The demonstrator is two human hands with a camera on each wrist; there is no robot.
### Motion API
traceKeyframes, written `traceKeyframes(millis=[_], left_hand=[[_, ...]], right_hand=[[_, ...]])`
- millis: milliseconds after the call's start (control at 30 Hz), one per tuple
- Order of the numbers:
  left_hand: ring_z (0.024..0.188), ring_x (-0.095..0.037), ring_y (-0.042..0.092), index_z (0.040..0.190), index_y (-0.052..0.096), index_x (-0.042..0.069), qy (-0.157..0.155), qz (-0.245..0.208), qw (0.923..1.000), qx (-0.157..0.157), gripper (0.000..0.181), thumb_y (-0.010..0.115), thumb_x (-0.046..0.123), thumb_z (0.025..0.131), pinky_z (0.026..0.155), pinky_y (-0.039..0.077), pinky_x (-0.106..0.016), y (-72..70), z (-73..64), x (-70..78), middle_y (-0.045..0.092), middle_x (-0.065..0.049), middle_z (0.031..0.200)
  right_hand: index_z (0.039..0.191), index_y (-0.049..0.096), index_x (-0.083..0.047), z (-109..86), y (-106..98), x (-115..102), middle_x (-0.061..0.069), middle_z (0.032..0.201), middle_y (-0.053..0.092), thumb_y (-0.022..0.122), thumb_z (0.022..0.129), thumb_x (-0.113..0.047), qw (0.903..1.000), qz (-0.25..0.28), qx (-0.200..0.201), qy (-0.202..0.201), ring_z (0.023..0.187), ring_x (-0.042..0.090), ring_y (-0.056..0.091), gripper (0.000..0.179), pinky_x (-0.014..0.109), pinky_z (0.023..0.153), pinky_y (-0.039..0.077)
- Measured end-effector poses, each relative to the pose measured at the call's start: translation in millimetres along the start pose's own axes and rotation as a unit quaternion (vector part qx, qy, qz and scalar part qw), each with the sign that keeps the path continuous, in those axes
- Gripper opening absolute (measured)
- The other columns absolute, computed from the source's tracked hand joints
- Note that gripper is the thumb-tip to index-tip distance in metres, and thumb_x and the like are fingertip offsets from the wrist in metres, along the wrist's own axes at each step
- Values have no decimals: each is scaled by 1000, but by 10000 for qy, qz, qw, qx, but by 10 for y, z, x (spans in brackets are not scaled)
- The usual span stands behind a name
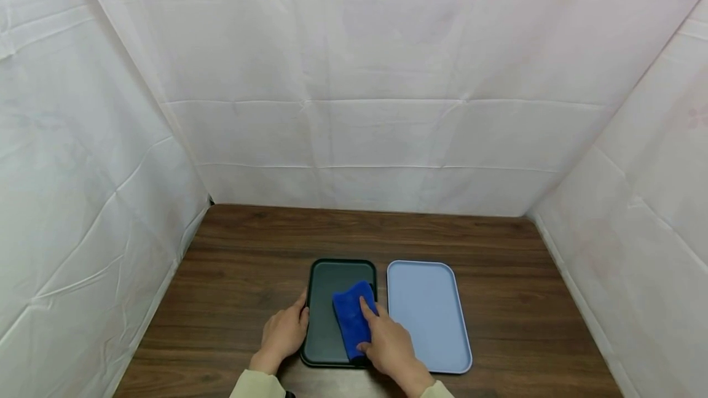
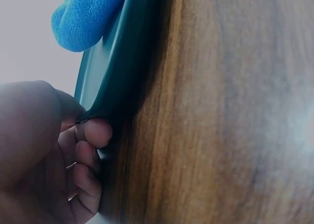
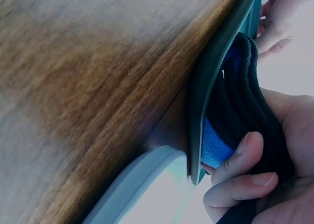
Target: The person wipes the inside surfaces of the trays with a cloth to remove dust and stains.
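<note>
A dark green tray (image 1: 322,324) lies on the wooden table, and a folded blue cloth (image 1: 348,313) rests over its right half. My right hand (image 1: 390,341) holds the cloth against the tray, index finger stretched along it. In the right wrist view the cloth's dark folded edges (image 3: 240,96) show inside that hand, with fingers (image 3: 243,157) curled beside them. At the tray's left side my left hand (image 1: 284,331) grips the rim; the left wrist view shows its thumb and fingertips (image 2: 98,132) pinching the tray's edge (image 2: 115,71).
A light blue tray (image 1: 427,318) lies just right of the green one, a narrow gap between them. White cloth walls (image 1: 354,134) enclose the wooden tabletop (image 1: 232,269) at the back and both sides.
</note>
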State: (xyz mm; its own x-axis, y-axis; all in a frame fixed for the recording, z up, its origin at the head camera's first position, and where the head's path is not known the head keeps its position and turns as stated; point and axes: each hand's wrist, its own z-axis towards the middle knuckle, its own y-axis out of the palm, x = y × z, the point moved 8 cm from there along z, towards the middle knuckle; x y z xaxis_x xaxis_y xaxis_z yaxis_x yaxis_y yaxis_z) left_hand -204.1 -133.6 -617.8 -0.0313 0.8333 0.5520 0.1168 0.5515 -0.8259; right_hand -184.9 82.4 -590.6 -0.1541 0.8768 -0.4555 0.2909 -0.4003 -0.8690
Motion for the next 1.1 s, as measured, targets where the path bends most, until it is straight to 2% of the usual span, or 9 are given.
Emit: traceKeyframes(millis=[167,367,667,933,1100], left_hand=[[49,-17,44,156,49,17,12,61,10000,14,50,54,28,107,53,38,-36,-3,6,-1,50,0,56],[48,-17,42,156,49,17,13,87,10000,-34,50,54,27,107,52,36,-34,-2,9,0,46,1,55],[52,-17,46,156,50,17,32,140,9999,-94,50,55,27,107,54,39,-36,-12,4,12,50,0,59],[52,-16,45,157,48,17,37,78,9999,-122,51,55,27,107,53,37,-34,-9,2,7,49,1,59],[54,-16,47,156,49,17,14,96,9999,-136,51,56,27,106,54,39,-35,-6,9,-4,56,-1,64]], right_hand=[[161,41,-18,3,-16,8,22,154,50,88,83,-25,10000,-58,3,-10,101,40,71,91,54,78,58],[161,41,-19,16,-28,16,21,152,51,89,82,-25,9998,-195,16,2,91,36,71,92,50,71,57],[161,41,-20,47,-51,19,21,149,52,88,83,-23,9994,-303,183,22,80,31,69,91,47,65,55],[160,42,-18,118,-95,11,21,149,52,89,81,-22,9984,-402,382,106,79,32,68,92,46,65,55],[160,42,-19,179,-115,12,20,152,51,89,82,-22,9976,-492,448,201,78,31,68,91,46,66,56]])
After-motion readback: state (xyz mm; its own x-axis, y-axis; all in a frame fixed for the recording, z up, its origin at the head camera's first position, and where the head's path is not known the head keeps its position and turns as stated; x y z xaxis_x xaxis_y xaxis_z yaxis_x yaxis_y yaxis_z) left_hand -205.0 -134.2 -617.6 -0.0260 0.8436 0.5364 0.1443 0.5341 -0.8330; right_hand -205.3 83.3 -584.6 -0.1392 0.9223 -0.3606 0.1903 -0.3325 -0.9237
